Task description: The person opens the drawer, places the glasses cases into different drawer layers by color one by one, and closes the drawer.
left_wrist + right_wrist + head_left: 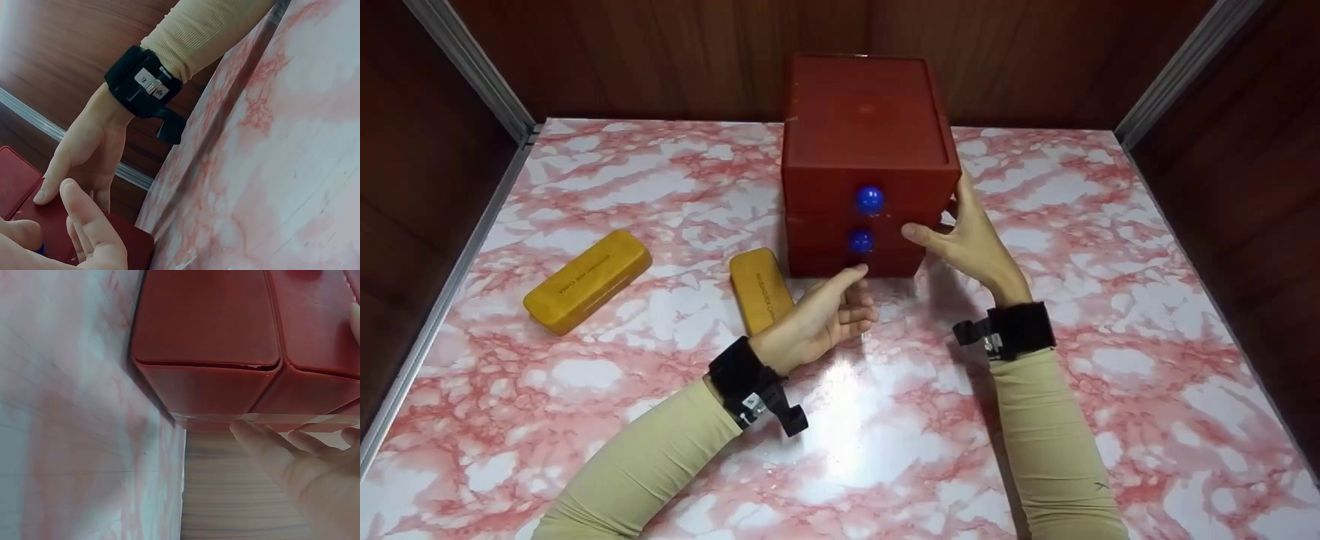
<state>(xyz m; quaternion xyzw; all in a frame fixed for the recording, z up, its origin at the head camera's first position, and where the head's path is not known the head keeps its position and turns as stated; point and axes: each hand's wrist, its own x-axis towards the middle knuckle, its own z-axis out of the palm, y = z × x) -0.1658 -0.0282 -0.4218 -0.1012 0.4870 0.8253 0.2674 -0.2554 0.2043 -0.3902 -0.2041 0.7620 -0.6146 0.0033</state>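
A red two-drawer box (870, 112) stands upright at the back middle, with an upper blue knob (869, 199) and a lower blue knob (861, 241) on its front. Just below the lower knob is my left hand (829, 311), its fingers loosely bent and holding nothing; in the left wrist view its thumb partly hides a knob. My right hand (971, 236) rests against the box's right side, thumb by the front face. Its fingers (270, 447) lie fairly straight along that side in the right wrist view. Both drawers look closed.
One yellow oblong case (588, 282) lies on the left of the marbled table (930, 450). Another yellow case (761, 289) lies beside the box's front left, partly hidden by my left hand. Brown wooden panels (675, 60) enclose the back and sides.
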